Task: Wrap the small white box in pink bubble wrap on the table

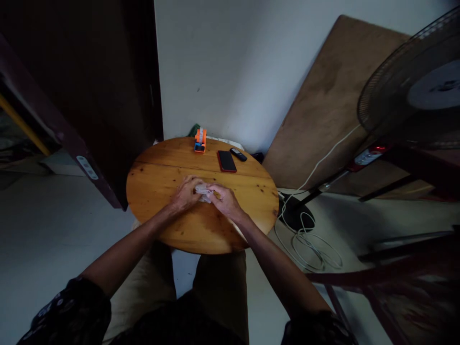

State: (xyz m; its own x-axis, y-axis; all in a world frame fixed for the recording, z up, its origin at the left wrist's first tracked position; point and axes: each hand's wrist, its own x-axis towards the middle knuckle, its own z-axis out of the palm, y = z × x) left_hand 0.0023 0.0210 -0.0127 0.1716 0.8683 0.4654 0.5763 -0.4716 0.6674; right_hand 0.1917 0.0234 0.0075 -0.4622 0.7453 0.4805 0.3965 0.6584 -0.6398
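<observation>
Between my two hands, over the middle of the round wooden table [168,172], is a small crumpled, whitish, translucent piece [203,190] that looks like thin plastic. My left hand [187,192] pinches its left side, fingers curled. On the other side, the thumb and fingers of my right hand [224,199] close on its right edge. Part of the piece is hidden by the fingers. Beyond my hands lie a dark phone with a red edge [226,161] and a small black handset [238,154]. An orange and blue tape dispenser [200,141] stands near the table's far edge.
A wall [215,72] rises right behind the table. To the right are a large fan [424,91], a leaning brown board [323,96] and a loose white cable [305,235] coiled on the floor. A dark door [108,96] stands at the left.
</observation>
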